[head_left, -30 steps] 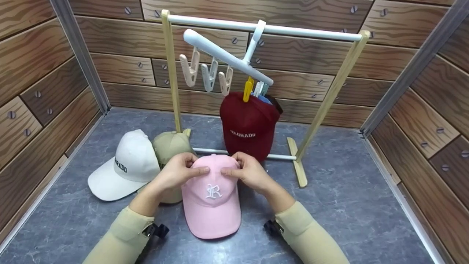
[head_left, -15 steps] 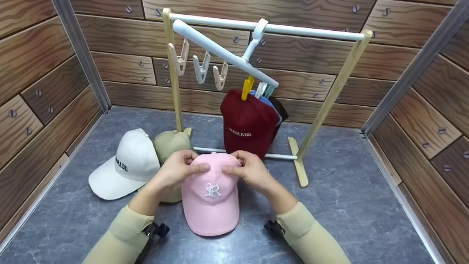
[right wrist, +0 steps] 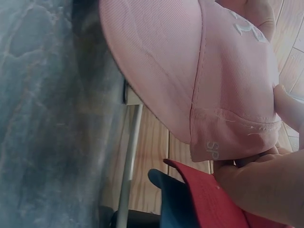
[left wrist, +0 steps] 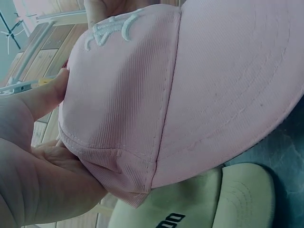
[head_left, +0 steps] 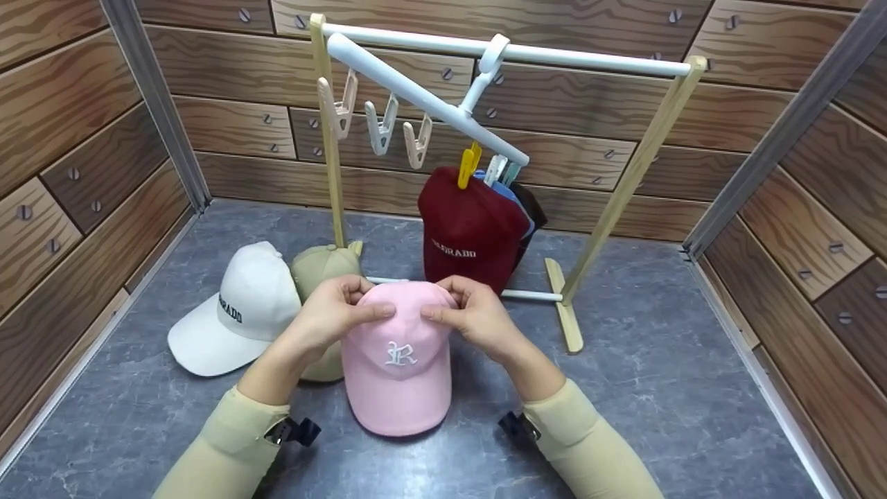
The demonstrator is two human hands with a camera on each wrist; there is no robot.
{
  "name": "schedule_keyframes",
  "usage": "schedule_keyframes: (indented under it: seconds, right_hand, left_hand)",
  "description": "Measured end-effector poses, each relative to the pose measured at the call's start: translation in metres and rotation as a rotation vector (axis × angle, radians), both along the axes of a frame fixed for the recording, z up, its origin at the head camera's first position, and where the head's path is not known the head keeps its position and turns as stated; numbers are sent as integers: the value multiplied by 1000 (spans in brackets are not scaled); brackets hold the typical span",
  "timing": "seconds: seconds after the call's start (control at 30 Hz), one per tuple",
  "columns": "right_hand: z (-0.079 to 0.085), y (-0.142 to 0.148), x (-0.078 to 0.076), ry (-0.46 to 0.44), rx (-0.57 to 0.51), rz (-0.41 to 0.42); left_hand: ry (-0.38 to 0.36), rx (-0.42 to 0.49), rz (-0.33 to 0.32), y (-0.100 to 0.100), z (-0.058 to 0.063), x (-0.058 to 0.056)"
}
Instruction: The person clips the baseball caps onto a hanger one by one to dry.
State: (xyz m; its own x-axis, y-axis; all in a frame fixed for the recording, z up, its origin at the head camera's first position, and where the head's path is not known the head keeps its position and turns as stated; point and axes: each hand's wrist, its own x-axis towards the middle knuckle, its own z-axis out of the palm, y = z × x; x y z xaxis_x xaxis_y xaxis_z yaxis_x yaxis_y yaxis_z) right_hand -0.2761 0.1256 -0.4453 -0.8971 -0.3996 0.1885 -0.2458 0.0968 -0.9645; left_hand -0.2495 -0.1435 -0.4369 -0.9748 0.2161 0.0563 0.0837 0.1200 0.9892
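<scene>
Both the left hand and the right hand had thumb and fingers clamped on the pink cap, 1 on each side of its crown, above the table. The white cap and green cap were leftward; behind, the red cap hung from the tilted hanger by a yellow clip.

Front cap between left hand and right hand, 2 caps leftward, rack behind.
</scene>
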Motion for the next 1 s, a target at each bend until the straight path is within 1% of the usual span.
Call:
schedule_keyframes:
  seconds: [0.2, 0.33, 0.4, 0.53, 0.8, 1.0]
  right_hand:
    - [6, -3, -3, 16, -11, -1]
    - [12, -5, -4, 29, -6, -6]
    - [16, -6, -4, 45, 0, -11]
    - [25, -6, -6, 83, 12, -22]
    - [43, -4, -9, 95, 28, -22]
    - [58, -4, -14, 154, 48, -30]
  left_hand:
    - [-5, 25, 25, -2, 3, 0]
    - [-17, 53, 42, -3, 8, 1]
    - [-12, 64, 46, -3, 13, 1]
    - [22, 66, 61, -3, 21, 0]
    - [106, 45, 92, 0, 35, -4]
    - [125, 66, 91, 1, 46, -7]
